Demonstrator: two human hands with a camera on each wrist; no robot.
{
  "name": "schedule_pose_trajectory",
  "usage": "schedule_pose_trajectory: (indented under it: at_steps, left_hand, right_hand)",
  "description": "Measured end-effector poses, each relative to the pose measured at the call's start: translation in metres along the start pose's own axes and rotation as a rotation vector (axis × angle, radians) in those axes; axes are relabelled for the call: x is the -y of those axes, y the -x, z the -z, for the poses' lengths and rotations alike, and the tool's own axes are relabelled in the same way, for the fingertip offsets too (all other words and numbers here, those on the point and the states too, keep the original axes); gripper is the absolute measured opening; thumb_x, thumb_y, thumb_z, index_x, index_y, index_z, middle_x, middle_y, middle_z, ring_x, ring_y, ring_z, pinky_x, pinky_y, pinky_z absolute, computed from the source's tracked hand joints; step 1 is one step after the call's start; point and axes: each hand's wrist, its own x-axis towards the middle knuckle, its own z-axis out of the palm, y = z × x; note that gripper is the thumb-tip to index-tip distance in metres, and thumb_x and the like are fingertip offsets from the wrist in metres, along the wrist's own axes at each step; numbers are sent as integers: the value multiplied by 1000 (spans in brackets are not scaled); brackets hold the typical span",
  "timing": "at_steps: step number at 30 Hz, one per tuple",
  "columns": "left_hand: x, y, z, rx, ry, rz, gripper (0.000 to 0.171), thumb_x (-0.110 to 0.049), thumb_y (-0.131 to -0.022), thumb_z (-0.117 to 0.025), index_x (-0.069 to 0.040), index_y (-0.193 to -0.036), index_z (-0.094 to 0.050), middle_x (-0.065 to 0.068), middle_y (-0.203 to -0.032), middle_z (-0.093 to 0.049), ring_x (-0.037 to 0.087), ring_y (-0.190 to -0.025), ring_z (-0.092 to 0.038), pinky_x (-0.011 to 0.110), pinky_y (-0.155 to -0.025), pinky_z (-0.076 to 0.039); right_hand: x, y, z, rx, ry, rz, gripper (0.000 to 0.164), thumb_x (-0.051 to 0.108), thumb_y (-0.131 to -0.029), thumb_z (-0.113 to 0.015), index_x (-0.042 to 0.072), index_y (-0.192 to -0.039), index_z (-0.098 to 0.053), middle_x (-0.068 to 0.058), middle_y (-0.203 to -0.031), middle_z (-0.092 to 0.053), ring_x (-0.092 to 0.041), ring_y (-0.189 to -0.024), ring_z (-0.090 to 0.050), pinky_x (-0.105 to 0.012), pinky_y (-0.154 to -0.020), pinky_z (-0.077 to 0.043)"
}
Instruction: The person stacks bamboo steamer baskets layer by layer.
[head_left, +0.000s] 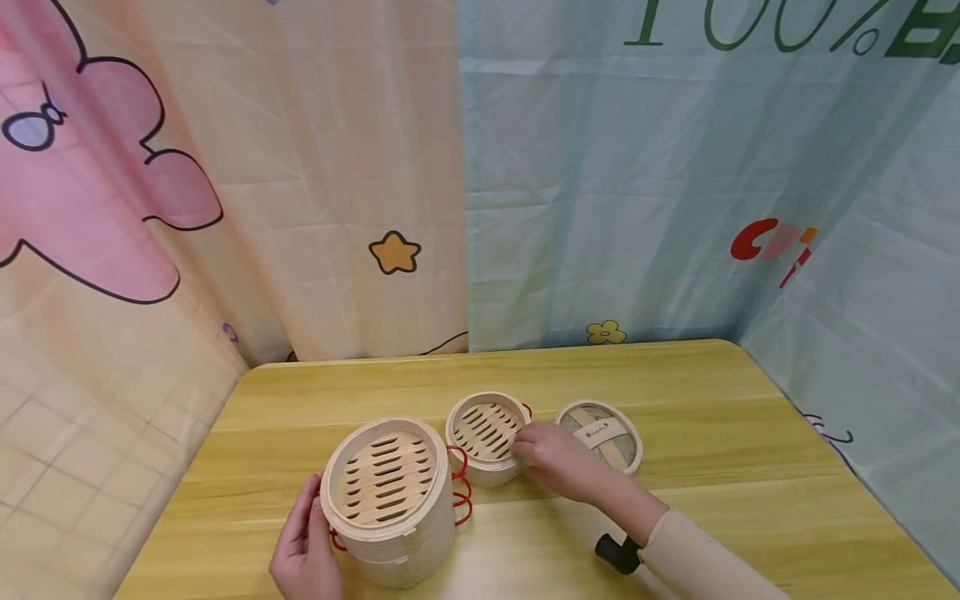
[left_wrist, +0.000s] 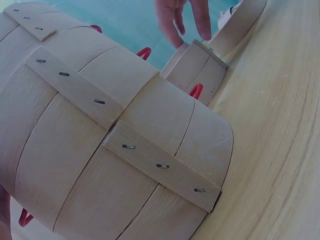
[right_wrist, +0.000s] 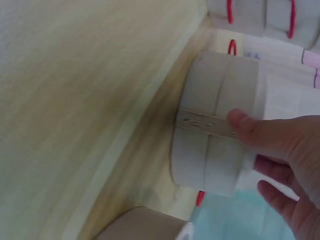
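A tall stack of bamboo steamer baskets [head_left: 408,542], with a slatted top and red side handles, stands at the front left of the table. My left hand [head_left: 303,550] holds the stack's left side; in the left wrist view most of that hand is out of frame. Right of the stack sits a smaller slatted bamboo steamer basket [head_left: 491,475]. My right hand [head_left: 562,458] pinches its right rim. In the right wrist view the thumb [right_wrist: 241,121] lies on the small basket's outer wall by the stapled band, with the fingers over the opening.
A round woven steamer lid [head_left: 622,454] with a pale label band lies on the wooden table [head_left: 697,417], right of the small basket. A black device [head_left: 618,554] sits at my right wrist. Printed curtains [head_left: 360,167] hang behind and beside the table.
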Motion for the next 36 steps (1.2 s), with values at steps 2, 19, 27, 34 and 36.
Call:
schedule_pose_trajectory:
  at_steps: [2,19,27,34,36]
  left_hand:
    - [-1,1,0,2,7,-4,26,4,-89,-55,13,-113,-58,-3,-99,-68,5,-92,-62,12,-73,-47]
    - [2,2,1,16,9,15,27,1,-89,-56,11,-114,-58,-3,-100,-68,5,-91,-62,10,-60,-48]
    - [18,0,3,53,102,-11,28,1,-89,-56,13,-115,-57,5,-108,-66,9,-96,-61,15,-74,-48]
    - [50,-8,23,6,-27,24,30,-10,-89,-60,2,-117,-61,6,-109,-65,9,-88,-63,13,-51,-48]
    - [59,-11,27,5,-51,18,30,-12,-89,-60,0,-117,-62,7,-110,-65,9,-87,-63,14,-49,-47]
  right_hand:
    - [-1,-1,-4,-19,-4,30,24,3,-68,-78,7,-90,-67,-1,-86,-62,-16,-83,-58,-29,-78,-48]
    - [-1,2,-12,-31,-36,21,16,4,-74,-74,11,-86,-65,2,-83,-61,-14,-79,-57,-28,-75,-48]
    - [-8,7,-8,-66,35,44,17,3,-73,-73,9,-87,-65,-1,-84,-61,-16,-80,-57,-30,-74,-49]
    - [-15,-5,24,-87,19,34,18,-1,-76,-68,6,-92,-64,-3,-87,-59,-19,-82,-55,-32,-74,-49]
    - [-17,-13,38,-95,19,41,18,-3,-76,-68,6,-91,-62,-3,-87,-58,-19,-81,-55,-32,-72,-49]
